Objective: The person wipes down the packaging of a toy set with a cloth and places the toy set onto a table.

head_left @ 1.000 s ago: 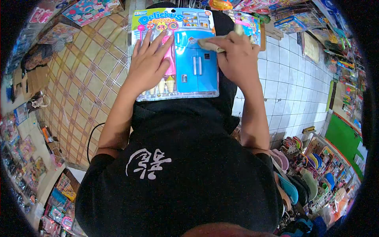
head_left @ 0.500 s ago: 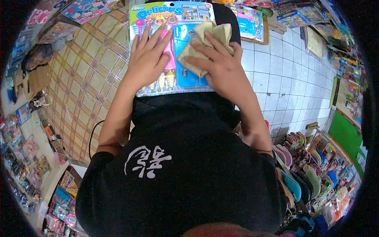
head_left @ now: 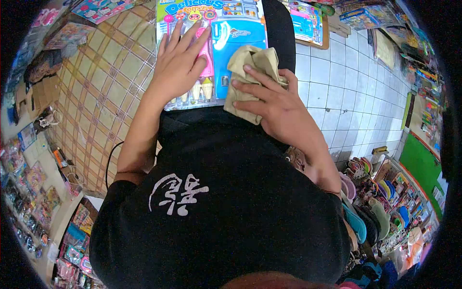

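Note:
A toy blister pack [head_left: 161,21] printed "Delicious" lies across the black-clad lap. Under its clear plastic are a blue toy fridge [head_left: 239,36], a pink piece [head_left: 207,65] and several small ice cream cones [head_left: 207,90]. My left hand [head_left: 179,70] rests flat on the left half of the pack, fingers spread. With my right hand [head_left: 279,102] I hold a folded beige cloth [head_left: 252,60] against the pack's lower right corner, and part of the cloth hangs past its bottom edge. The palm side of that hand is hidden.
Another toy pack [head_left: 305,24] lies on a brown board [head_left: 326,36] at the upper right. Shelves of packaged goods line both sides. Slippers [head_left: 355,224] hang on the lower right. Tan tiles [head_left: 103,72] are on the left, white tiles [head_left: 332,86] on the right.
My right hand and the cloth have slid down toward me, from the middle of the blue fridge to the lower right corner. My left hand stays on the pack, which sits slightly higher in view.

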`<state>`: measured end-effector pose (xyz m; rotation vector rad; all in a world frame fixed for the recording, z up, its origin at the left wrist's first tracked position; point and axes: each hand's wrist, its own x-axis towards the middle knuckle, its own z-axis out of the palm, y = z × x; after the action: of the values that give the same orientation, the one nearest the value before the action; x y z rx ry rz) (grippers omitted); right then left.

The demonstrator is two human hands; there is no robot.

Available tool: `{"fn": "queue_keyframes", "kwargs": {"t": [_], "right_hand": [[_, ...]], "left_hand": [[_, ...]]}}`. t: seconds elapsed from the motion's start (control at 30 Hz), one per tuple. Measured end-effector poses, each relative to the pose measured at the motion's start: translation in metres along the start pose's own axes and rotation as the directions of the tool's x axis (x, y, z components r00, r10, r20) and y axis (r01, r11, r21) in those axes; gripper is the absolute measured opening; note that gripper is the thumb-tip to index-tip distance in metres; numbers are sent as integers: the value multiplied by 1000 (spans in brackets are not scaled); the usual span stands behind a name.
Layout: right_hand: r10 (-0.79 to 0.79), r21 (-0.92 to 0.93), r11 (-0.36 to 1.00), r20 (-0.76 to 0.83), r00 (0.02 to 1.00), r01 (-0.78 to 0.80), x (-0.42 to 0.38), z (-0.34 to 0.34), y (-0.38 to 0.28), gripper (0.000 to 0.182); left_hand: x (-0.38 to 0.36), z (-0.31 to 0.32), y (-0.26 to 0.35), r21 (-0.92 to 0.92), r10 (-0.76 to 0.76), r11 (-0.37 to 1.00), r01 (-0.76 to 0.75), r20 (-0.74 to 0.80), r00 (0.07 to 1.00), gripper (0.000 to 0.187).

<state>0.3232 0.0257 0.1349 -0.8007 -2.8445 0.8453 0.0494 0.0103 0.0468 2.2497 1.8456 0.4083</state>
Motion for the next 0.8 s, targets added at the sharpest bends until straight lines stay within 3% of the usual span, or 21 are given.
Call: {"fn": "queue_keyframes", "kwargs": {"t": [0.13,0.27,0.5,0.8], "right_hand": [[-14,74,997,87,996,8,-6,-27,6,50],[76,-20,997,-182,980,-81,4,-44,14,52],[97,-217,955,-416,904,-203,47,-13,49,54],[108,-225,959,-266,958,-170,36,15,24,53]], "left_hand": [[1,-2,-1,0,-3,1000,3,29,1000,61],[1,1,-3,-21,-2,1000,2,3,1000,58],[2,0,-3,-25,0,1000,0,7,1000,58],[3,1,-4,-18,3,1000,-3,26,1000,58]]}}
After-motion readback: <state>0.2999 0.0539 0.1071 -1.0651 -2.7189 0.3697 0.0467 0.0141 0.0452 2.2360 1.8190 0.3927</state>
